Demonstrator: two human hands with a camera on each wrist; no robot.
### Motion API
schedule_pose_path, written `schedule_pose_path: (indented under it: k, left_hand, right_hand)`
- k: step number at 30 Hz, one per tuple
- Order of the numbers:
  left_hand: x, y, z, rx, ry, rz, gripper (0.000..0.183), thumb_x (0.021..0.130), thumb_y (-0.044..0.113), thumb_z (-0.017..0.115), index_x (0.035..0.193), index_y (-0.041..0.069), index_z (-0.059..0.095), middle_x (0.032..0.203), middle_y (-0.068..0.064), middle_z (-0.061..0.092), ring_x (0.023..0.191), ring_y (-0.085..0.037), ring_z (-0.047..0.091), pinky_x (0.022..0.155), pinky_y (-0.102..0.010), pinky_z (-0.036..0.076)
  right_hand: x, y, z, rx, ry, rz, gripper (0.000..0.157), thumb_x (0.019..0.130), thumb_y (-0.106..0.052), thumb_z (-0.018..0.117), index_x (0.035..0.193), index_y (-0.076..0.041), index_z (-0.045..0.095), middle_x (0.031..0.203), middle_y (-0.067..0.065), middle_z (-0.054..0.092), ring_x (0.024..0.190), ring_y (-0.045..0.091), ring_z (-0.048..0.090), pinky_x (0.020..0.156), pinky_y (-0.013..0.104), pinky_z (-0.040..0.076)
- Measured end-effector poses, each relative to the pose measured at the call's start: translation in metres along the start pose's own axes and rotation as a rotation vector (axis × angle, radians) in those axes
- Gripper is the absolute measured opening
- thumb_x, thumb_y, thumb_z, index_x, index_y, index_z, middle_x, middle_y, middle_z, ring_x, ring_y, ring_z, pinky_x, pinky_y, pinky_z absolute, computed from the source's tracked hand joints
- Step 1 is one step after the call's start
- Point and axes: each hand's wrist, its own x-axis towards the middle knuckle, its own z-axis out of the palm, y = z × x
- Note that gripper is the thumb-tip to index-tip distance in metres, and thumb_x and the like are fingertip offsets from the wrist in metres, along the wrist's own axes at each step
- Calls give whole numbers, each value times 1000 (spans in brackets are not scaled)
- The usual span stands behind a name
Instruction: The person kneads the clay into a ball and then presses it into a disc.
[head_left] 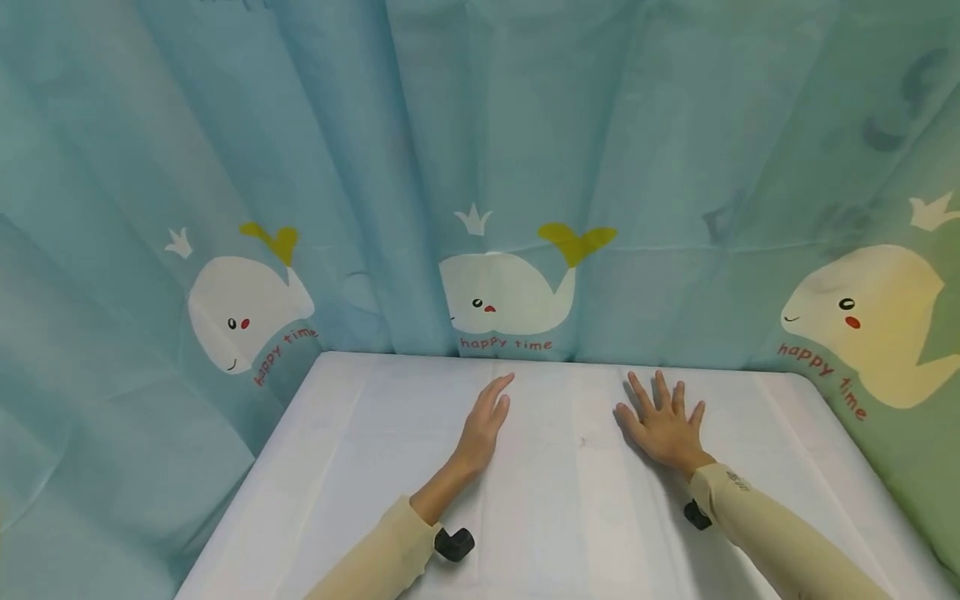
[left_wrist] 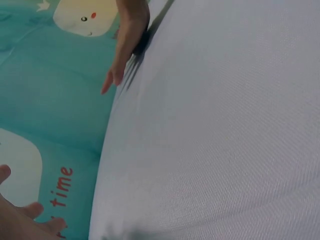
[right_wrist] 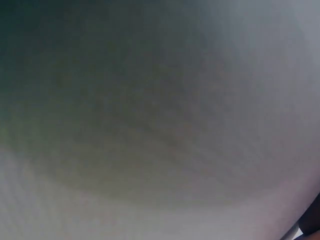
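My left hand [head_left: 480, 427] is over the middle of the white table [head_left: 420, 417], turned on its edge with the fingers extended toward the back. Nothing is in it. To the right, my right hand [head_left: 664, 427] is spread palm down over the table, fingers apart and holding nothing. In the left wrist view, fingers of the left hand [left_wrist: 25, 220] show at the lower left, and the right hand [left_wrist: 117, 72] appears farther off at the top. The right wrist view is a dark blur of a close surface.
A blue-green curtain [head_left: 510, 150] hangs behind the table and along both sides. It carries printed white whales [head_left: 517, 292] and red lettering. A black wrist device [head_left: 454, 545] is strapped under the left cuff, and another black device [head_left: 697, 515] under the right.
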Motion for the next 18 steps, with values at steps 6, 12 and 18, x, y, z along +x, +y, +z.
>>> schedule_pose_path:
  k: [6,12,18]
  left_hand:
    - [-1,-3,-2,-11,1,-10,52,112,32,31,159,10,38,164,-15,32,153,-36,25,122,-59,18]
    - [0,-5,-3,-2,7,-1,51,112,31,31,158,10,38,164,-16,32,153,-35,26,122,-59,18]
    - [1,-5,-2,-9,17,15,51,112,31,33,157,10,40,163,-14,34,153,-35,26,122,-59,18]
  right_hand:
    - [2,-3,2,-14,-9,0,81,102,-67,33,166,-22,13,168,28,-3,147,61,-11,103,80,-21]
    - [5,-4,0,-38,-23,5,83,101,-69,32,166,-22,13,168,29,-3,147,61,-13,103,79,-22]
    - [7,-5,0,-50,-43,22,84,101,-70,31,166,-21,12,168,29,-3,148,60,-13,103,78,-24]
